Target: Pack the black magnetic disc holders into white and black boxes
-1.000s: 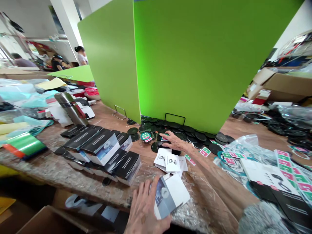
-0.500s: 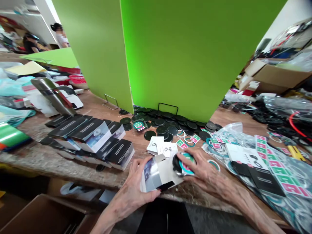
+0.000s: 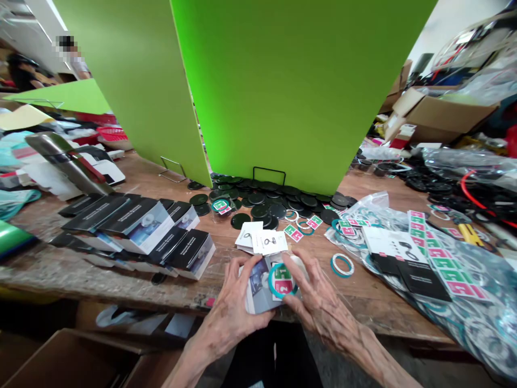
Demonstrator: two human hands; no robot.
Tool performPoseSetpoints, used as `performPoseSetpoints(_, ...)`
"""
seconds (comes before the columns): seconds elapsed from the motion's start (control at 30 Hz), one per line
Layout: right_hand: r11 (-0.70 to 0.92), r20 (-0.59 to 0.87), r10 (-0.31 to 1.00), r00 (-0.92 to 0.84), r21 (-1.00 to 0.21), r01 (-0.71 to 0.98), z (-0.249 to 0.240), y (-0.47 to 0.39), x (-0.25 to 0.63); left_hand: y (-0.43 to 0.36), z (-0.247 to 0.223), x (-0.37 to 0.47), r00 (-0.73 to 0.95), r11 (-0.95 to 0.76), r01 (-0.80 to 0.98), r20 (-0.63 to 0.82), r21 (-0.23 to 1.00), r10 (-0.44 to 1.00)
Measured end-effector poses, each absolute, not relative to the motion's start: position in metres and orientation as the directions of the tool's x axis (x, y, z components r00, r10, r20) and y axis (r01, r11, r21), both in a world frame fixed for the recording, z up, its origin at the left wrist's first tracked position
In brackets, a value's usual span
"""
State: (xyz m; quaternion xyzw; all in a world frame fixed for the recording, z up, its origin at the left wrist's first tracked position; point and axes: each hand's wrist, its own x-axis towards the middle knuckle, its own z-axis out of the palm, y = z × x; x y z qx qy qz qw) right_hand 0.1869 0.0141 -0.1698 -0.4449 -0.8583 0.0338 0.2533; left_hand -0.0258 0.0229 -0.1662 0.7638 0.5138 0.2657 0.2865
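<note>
1 held box (image 3: 257, 283), 1 metal flask (image 3: 67, 160)

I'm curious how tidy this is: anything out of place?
Perhaps a teal-and-white ring, loose on the table outside the bag of similar rings, and a dark piece by the boxes, apart from the black discs.

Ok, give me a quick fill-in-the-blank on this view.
From the wearer's view:
The left hand grips the ____ side of the printed box; the right hand holds the labelled packet.
The upright panels are ____.
The clear bag lies to the ____ of the stacked boxes.
Missing words: left; green; right.
</note>
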Motion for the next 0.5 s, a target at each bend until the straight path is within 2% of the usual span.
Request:
performPoseSetpoints(0.07, 0.542, 0.467, 0.801, -0.375, -0.299, 0.785, -0.167, 0.011, 0.185, 0.023, -0.17, -0.021, 0.306, -0.321, 0.643, 0.151, 0.695, 0.94)
performPoseSetpoints(0.17, 0.502, 0.488, 0.814, -0.315, -0.318, 0.804, -0.165, 0.01, 0.181, 0.023, -0.176, -0.015, 0.287, -0.327, 0.651, 0.177, 0.685, 0.942)
performPoseSetpoints(0.27, 0.405, 0.428, 0.882, -0.199, -0.469, 0.785, -0.17, 0.013, 0.177, 0.023, -0.178, -0.013, 0.269, -0.312, 0.654, 0.173, 0.69, 0.947)
performPoseSetpoints(0.37, 0.34, 0.377, 0.92, -0.107, -0.633, 0.696, -0.174, 0.018, 0.175, 0.02, -0.175, -0.015, 0.277, -0.3, 0.644, 0.151, 0.704, 0.949)
performPoseSetpoints(0.5, 0.297, 0.345, 0.937, -0.05, -0.715, 0.632, -0.173, 0.023, 0.175, 0.017, -0.171, -0.017, 0.27, -0.265, 0.622, 0.115, 0.737, 0.956)
